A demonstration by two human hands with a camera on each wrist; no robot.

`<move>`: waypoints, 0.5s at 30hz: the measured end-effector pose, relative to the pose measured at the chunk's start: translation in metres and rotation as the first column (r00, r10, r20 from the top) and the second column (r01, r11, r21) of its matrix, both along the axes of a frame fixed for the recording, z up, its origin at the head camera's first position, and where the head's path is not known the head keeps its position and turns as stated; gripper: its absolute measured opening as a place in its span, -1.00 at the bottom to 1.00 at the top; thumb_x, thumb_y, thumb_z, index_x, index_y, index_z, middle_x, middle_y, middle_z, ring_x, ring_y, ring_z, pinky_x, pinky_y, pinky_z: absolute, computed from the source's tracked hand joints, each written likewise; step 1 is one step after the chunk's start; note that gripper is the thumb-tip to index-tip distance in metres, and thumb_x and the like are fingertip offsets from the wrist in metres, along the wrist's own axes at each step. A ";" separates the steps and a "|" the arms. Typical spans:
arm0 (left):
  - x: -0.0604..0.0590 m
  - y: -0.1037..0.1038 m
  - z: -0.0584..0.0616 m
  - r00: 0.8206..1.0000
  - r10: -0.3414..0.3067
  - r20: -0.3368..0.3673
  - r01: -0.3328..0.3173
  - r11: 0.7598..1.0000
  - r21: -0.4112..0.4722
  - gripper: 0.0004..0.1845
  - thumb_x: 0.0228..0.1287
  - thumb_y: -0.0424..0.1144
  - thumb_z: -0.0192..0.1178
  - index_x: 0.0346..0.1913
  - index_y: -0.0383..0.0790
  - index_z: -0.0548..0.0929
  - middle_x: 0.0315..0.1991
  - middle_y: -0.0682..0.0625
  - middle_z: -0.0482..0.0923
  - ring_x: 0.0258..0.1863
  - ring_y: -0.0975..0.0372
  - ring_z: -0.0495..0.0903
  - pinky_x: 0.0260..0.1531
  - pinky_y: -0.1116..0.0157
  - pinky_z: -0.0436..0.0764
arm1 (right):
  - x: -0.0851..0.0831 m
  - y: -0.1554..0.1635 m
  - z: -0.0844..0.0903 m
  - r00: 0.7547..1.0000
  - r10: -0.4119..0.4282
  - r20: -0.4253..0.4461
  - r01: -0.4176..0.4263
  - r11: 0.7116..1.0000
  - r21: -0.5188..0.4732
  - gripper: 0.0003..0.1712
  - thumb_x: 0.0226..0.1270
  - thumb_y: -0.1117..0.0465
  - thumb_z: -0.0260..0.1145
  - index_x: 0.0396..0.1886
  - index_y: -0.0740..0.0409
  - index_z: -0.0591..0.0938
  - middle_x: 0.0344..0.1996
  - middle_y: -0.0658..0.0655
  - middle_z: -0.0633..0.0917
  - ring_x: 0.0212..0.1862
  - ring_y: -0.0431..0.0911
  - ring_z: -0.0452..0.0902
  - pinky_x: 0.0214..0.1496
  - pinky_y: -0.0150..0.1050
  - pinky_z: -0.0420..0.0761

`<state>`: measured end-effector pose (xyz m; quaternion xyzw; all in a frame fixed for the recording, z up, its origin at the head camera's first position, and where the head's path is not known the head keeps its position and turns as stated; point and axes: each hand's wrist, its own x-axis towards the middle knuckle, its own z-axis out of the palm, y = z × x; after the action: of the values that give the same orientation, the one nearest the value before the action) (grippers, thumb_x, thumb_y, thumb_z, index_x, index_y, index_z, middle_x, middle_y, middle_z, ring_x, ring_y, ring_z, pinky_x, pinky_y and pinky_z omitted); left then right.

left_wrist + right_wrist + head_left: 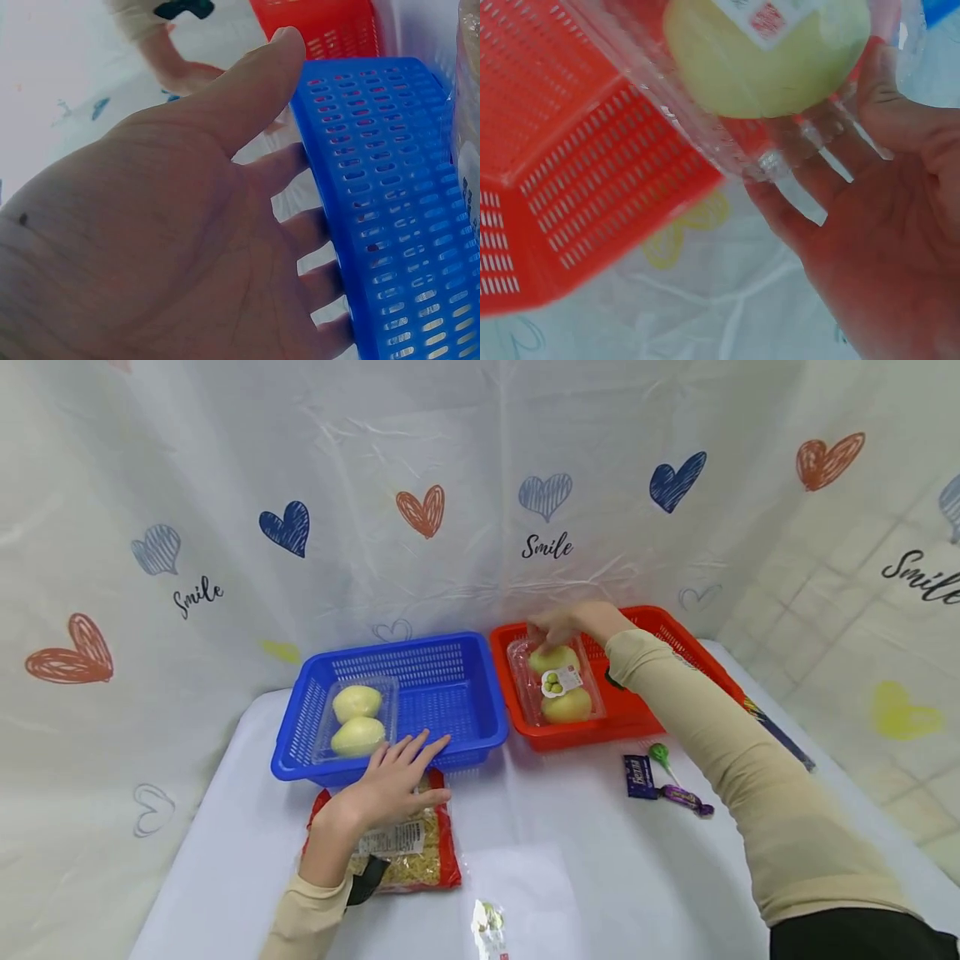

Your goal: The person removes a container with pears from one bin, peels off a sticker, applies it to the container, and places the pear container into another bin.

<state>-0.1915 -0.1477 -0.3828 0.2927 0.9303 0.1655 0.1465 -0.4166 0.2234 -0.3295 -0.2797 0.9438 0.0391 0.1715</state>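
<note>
My right hand (561,622) grips the far end of a clear plastic box (531,693) holding two pale yellow-green fruits, with a white label on top. In the right wrist view the thumb lies against the box's side and the fingers (821,180) reach beneath it. The box sits tilted at the left end of the red basket (555,741). At the near rim of the blue basket (491,739), my left hand (390,789) lies with fingers spread and straight. A similar box (392,697) of two fruits is inside the blue basket's left part.
Under the left forearm lies a red-edged bag (446,847) of dry pale food. A blue packet (640,777), a green lollipop (660,753) and a purple-wrapped sweet (686,799) lie before the red basket. A clear wrapper (489,927) with fruit print is at the front.
</note>
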 end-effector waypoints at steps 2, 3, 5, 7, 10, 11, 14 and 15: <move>0.000 -0.002 0.001 1.000 0.000 0.020 -0.001 1.000 0.012 -0.15 0.50 0.17 0.11 0.68 0.02 0.01 0.70 -0.22 -0.14 0.68 -0.21 -0.14 0.62 -0.28 -0.27 | 0.008 -0.009 0.002 0.994 -0.085 0.066 0.083 0.996 0.031 -0.63 0.43 -0.04 0.32 0.07 0.05 0.57 -0.09 0.11 0.59 -0.01 0.04 0.44 0.05 -0.06 0.54; 0.000 -0.003 0.002 0.999 0.000 0.032 0.000 1.000 0.021 -0.15 0.50 0.18 0.10 0.68 0.03 0.01 0.70 -0.21 -0.15 0.68 -0.20 -0.17 0.62 -0.27 -0.28 | 0.017 -0.015 0.006 0.984 -0.147 0.105 0.143 0.989 0.045 -0.61 0.47 0.01 0.27 0.15 0.09 0.55 -0.01 0.16 0.58 0.07 0.08 0.42 0.15 -0.03 0.53; -0.001 -0.009 0.005 0.998 -0.002 0.059 -0.001 0.999 0.047 -0.15 0.50 0.21 0.09 0.68 0.05 0.00 0.70 -0.21 -0.18 0.69 -0.20 -0.23 0.61 -0.30 -0.27 | 0.030 -0.022 0.011 0.962 -0.228 0.149 0.217 0.972 0.085 -0.59 0.50 0.05 0.19 0.23 0.09 0.54 0.07 0.19 0.54 0.13 0.09 0.37 0.23 0.00 0.49; -0.003 -0.019 0.010 0.997 0.014 0.070 -0.019 0.997 0.076 -0.15 0.50 0.24 0.06 0.68 0.08 -0.02 0.70 -0.21 -0.22 0.69 -0.20 -0.28 0.59 -0.35 -0.26 | 0.036 -0.025 0.012 0.951 -0.263 0.164 0.247 0.963 0.110 -0.57 0.51 0.05 0.15 0.27 0.10 0.52 0.11 0.19 0.52 0.16 0.08 0.34 0.26 0.00 0.48; -0.006 -0.042 0.018 0.996 0.076 0.052 -0.081 0.991 0.110 -0.14 0.51 0.25 0.04 0.68 0.05 -0.03 0.70 -0.25 -0.26 0.67 -0.24 -0.33 0.53 -0.43 -0.25 | 0.039 -0.027 0.008 0.945 -0.277 0.173 0.260 0.959 0.113 -0.59 0.55 0.07 0.12 0.27 0.11 0.51 0.13 0.16 0.52 0.15 0.06 0.34 0.27 0.01 0.49; -0.008 -0.052 0.020 0.993 0.109 0.042 -0.113 0.986 0.118 -0.13 0.51 0.25 0.04 0.68 0.02 -0.04 0.69 -0.28 -0.27 0.67 -0.27 -0.34 0.51 -0.46 -0.25 | 0.039 -0.027 0.006 0.938 -0.291 0.189 0.276 0.956 0.103 -0.59 0.55 0.08 0.13 0.27 0.11 0.52 0.13 0.17 0.51 0.17 0.06 0.33 0.30 0.02 0.48; -0.014 -0.080 0.022 0.978 0.209 0.022 -0.210 0.970 0.125 -0.06 0.49 0.27 0.04 0.68 -0.14 -0.06 0.66 -0.41 -0.29 0.63 -0.36 -0.34 0.49 -0.47 -0.25 | 0.034 -0.026 -0.002 0.921 -0.321 0.220 0.311 0.947 0.080 -0.59 0.56 0.10 0.13 0.31 0.06 0.52 0.19 0.18 0.48 0.25 0.09 0.31 0.38 0.08 0.46; -0.017 -0.089 0.022 0.970 0.243 0.025 -0.245 0.962 0.120 -0.03 0.49 0.28 0.04 0.67 -0.19 -0.08 0.65 -0.45 -0.31 0.62 -0.39 -0.35 0.49 -0.47 -0.25 | 0.033 -0.026 -0.004 0.918 -0.325 0.227 0.317 0.946 0.071 -0.58 0.56 0.10 0.13 0.33 0.04 0.52 0.21 0.18 0.48 0.27 0.10 0.30 0.42 0.10 0.44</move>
<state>-0.2085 -0.2368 -0.3606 0.1834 0.9466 0.2405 0.1115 -0.3840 0.1975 -0.3340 -0.1210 0.9490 -0.0075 0.2911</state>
